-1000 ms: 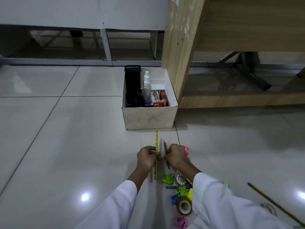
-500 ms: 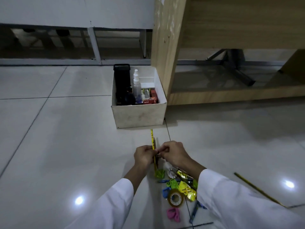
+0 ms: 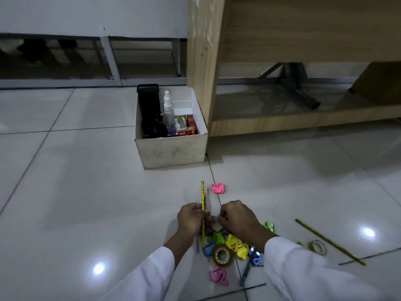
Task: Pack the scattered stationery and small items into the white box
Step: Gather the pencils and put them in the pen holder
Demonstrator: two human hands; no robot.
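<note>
Gripping a yellow pencil (image 3: 202, 205) upright between curled fingers, the person's left hand (image 3: 191, 219) works low over the tiled floor (image 3: 76, 192), with a second, darker pencil-like stick pressed alongside in the same grasp. The right hand (image 3: 237, 218), also curled nearly closed, meets it just to the side, fingertips pinched at a small round object; what that object is cannot be made out. Both arms wear white sleeves (image 3: 303, 268).

Beneath and behind the hands lies a heap of small items: a roll of brown tape (image 3: 223, 255), yellow clips (image 3: 236, 246), a green clip (image 3: 217, 236) and blue pieces. A pink clip (image 3: 219, 276) sits nearer the camera, another pink clip (image 3: 218, 188) lies apart on the floor beyond the hands. Off to the right rest a second tape roll (image 3: 318, 247) and a long yellow pencil (image 3: 329, 241) lying diagonally.

The white box (image 3: 171, 151) stands farther ahead, against a wooden desk leg (image 3: 201, 61), already holding a black container (image 3: 149, 105), a spray bottle (image 3: 168, 109) and small red packets (image 3: 186, 132).
</note>
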